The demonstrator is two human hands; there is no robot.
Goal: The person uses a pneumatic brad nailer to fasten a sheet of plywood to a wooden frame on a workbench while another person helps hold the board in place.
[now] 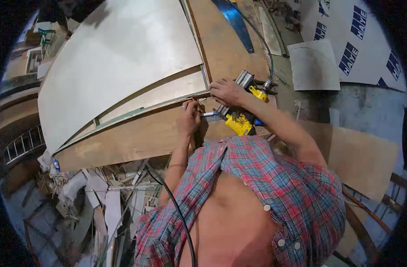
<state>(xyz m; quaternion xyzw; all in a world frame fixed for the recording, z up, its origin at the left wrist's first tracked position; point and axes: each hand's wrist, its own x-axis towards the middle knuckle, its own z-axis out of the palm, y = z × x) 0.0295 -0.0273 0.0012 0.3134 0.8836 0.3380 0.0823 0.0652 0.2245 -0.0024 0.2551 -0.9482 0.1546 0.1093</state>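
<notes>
"Left hand [188, 119], from where you stand?"
"Fingers curled by the frame strip [123, 117]; pinching anything? Can't tell."
"Right hand [227, 92]?"
"Fingers bent near the strip's end, beside yellow tools [238, 125]; grip unclear from here."
"White panel [127, 49]?"
"Lying over the brown board [123, 141], ahead-left of both hands."

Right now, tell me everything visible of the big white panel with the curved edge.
The off-white panel looks like a thin, smooth wooden sheet, with a greyish patch near its top. Its lower edge curves up from a pointed lower-left tip to its right corner. It lies roughly flat; a greenish strip shows below that curve, with brown board beyond. Its top runs out of view. Neither the left hand nor the right hand visibly touches it.
</notes>
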